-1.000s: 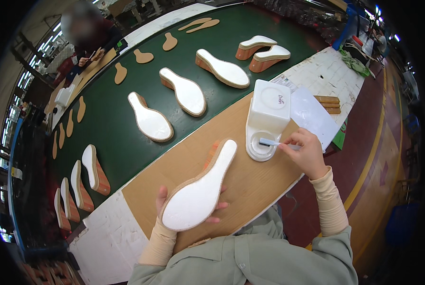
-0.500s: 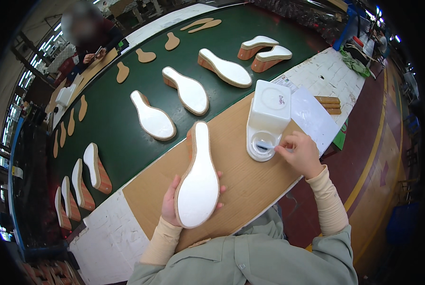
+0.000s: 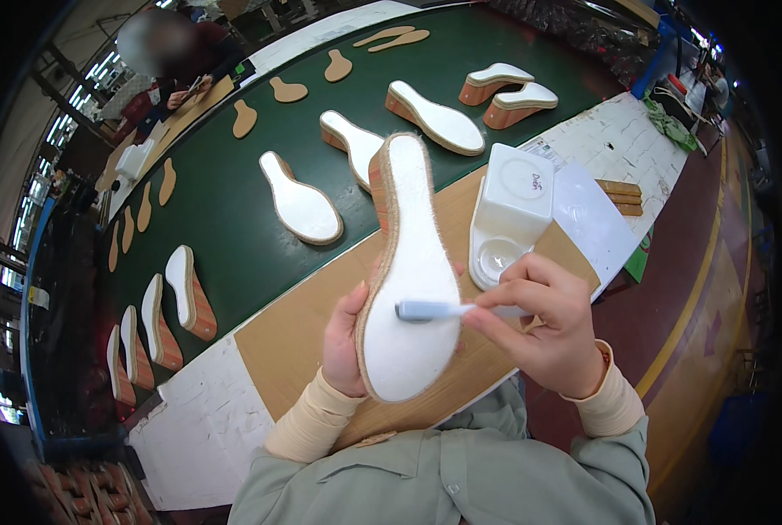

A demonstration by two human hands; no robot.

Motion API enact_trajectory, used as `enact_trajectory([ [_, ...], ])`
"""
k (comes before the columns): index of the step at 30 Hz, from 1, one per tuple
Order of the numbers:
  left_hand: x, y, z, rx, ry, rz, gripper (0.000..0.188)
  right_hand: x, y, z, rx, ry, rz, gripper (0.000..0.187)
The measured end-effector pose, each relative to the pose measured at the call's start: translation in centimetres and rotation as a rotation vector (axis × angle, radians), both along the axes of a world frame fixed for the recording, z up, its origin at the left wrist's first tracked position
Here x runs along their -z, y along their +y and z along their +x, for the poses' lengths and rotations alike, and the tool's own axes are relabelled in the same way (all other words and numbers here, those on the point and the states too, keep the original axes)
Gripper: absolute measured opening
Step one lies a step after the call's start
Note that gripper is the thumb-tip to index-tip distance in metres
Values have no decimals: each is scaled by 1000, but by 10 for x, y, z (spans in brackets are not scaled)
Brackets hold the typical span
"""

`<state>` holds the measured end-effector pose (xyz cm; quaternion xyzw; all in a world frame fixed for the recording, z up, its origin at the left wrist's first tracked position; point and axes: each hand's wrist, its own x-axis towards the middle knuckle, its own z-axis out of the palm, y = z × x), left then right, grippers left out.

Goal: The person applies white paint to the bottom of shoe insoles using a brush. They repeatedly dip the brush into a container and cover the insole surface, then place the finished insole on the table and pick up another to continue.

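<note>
My left hand (image 3: 345, 346) is wrapped round a wedge shoe sole (image 3: 408, 350), its white top facing up and its heel end pointing away from me. My right hand (image 3: 544, 324) pinches a small pale-blue brush (image 3: 430, 311). The brush lies across the white face at the wide forefoot, its dark tip over the middle; whether it touches cannot be made out. Just beyond my right hand, a white plastic dispenser (image 3: 515, 188) has a round cup (image 3: 499, 258) at its near end.
Brown cardboard (image 3: 295, 359) lies beneath my hands. More wedge soles (image 3: 302, 201) and tan insoles (image 3: 244, 118) lie on the green conveyor belt (image 3: 225, 192). White sheets (image 3: 583, 210) and brown blocks (image 3: 620, 197) lie at right. Another person (image 3: 185, 52) sits across the belt.
My right hand has brought the brush out of the cup and leftward over the sole. My left hand has raised the sole, which now covers part of a sole on the belt.
</note>
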<state>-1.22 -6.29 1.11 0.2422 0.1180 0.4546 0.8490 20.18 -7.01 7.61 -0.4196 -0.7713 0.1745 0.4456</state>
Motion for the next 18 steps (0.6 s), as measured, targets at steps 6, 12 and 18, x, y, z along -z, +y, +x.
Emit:
enact_trajectory([
  [6, -16, -5, 4, -71, -13, 24, 74, -1, -2, -9, 88, -164, 350, 17],
  [12, -23, 7, 0, -156, -366, -54, 77, 17, -43, -13, -173, -134, 231, 19],
  [18, -20, -6, 13, -187, -291, 96, 77, -15, -7, -14, 95, 35, 334, 20],
])
